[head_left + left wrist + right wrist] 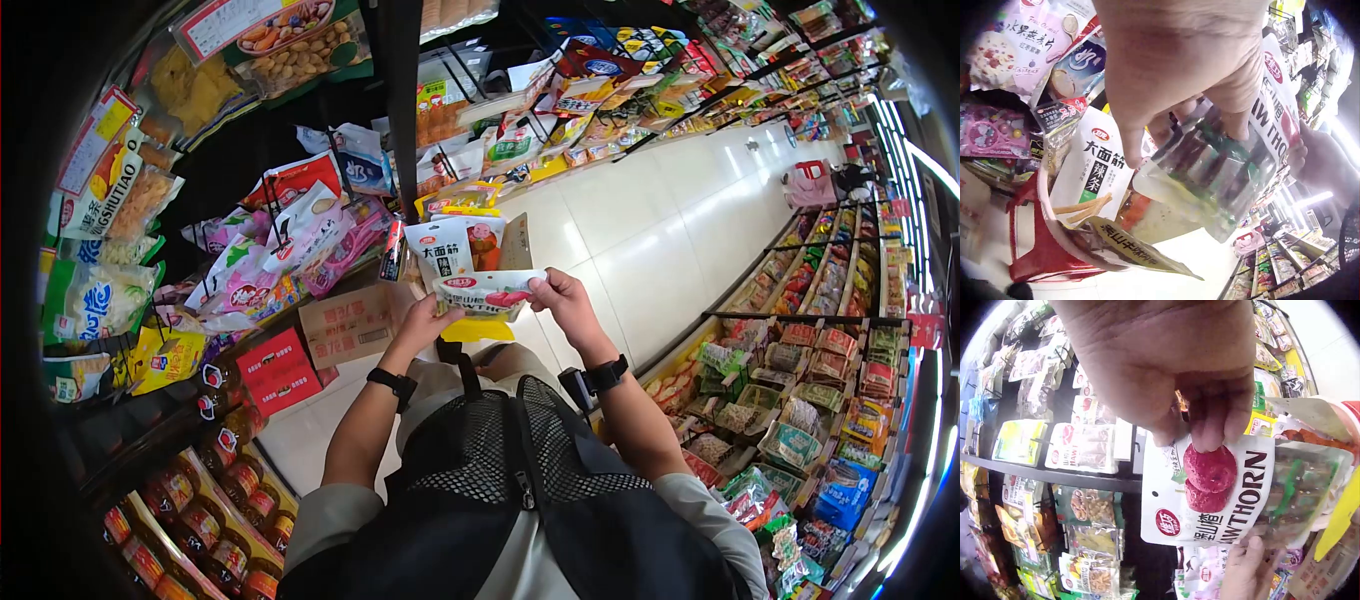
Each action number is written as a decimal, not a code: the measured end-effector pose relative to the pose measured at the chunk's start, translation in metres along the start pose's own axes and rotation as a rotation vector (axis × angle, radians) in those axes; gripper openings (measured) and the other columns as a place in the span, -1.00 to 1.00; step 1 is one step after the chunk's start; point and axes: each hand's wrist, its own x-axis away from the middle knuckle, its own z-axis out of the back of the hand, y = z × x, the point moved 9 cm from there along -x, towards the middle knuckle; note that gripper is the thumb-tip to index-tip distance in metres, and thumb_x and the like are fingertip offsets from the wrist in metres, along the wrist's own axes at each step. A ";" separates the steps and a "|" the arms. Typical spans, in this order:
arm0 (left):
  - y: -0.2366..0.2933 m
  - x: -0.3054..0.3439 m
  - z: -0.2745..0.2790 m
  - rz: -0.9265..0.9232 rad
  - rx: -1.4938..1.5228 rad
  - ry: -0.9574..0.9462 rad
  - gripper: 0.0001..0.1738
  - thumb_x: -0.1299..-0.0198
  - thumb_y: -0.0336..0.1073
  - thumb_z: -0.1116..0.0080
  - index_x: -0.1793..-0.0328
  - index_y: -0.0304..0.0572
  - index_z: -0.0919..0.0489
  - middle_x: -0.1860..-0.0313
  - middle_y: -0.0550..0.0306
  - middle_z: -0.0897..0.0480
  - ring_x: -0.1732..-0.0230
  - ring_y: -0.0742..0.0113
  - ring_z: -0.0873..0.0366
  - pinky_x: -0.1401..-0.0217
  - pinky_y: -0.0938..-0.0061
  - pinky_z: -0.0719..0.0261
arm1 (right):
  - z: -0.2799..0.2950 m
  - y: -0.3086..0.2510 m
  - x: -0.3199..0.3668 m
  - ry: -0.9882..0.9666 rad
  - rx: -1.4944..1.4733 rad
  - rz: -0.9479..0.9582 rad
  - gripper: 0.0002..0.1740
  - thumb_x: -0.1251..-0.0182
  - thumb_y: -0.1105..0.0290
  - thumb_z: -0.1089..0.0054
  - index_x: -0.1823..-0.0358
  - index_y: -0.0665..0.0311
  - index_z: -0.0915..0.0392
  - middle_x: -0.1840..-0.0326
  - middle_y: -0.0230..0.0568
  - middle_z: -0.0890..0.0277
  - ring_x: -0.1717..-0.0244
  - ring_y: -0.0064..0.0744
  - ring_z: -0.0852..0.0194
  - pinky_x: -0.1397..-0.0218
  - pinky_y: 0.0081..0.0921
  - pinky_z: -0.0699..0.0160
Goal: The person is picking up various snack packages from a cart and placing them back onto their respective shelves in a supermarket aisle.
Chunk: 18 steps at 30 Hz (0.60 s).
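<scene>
Both hands hold a white and clear hawthorn snack pouch in front of the body. In the right wrist view, the pouch shows pink-red fruit discs and the word HAWTHORN, with a clear window onto dark wrapped pieces. My left hand grips the clear end; its thumb and fingers curl onto the film in the left wrist view. My right hand pinches the printed end between thumb and fingers. Just beyond the pouch, a white spicy-strip bag stands among other packs in a red basket.
Hanging snack bags crowd the rack on the left. Cardboard boxes and bottled goods stand low at left. A tiled aisle floor runs forward. Bins of packaged snacks line the right side.
</scene>
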 end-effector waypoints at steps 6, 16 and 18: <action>0.000 0.001 -0.018 0.030 0.377 -0.072 -0.61 -0.35 -0.24 -0.29 -0.21 -0.25 -0.55 0.01 0.22 -0.68 0.08 0.48 -0.59 -0.01 0.54 -0.55 | 0.012 -0.025 0.001 0.037 -0.056 0.041 -0.77 -0.51 0.29 -0.17 0.30 0.27 -0.54 0.43 -0.42 -0.54 0.38 -0.65 -0.42 0.21 -0.63 -0.45; 0.047 0.014 -0.032 0.213 0.874 -0.024 -0.64 -0.43 -0.31 -0.13 -0.29 -0.24 -0.48 -0.14 0.15 -0.63 -0.15 0.36 -0.58 -0.25 0.35 -0.55 | -0.029 0.020 0.025 -0.204 -0.154 -0.159 -0.53 -0.40 0.45 -0.24 -0.30 0.36 -0.43 -0.11 -0.25 -0.60 -0.09 -0.46 -0.54 -0.22 -0.42 -0.50; 0.053 0.016 -0.037 0.194 0.850 -0.047 -0.64 -0.44 -0.31 -0.12 -0.29 -0.23 -0.48 -0.15 0.15 -0.63 -0.15 0.35 -0.58 -0.25 0.35 -0.55 | -0.024 0.029 0.025 -0.206 -0.191 -0.189 -0.50 -0.41 0.52 -0.20 -0.36 0.34 -0.37 -0.18 -0.28 -0.57 -0.16 -0.45 -0.51 -0.28 -0.42 -0.47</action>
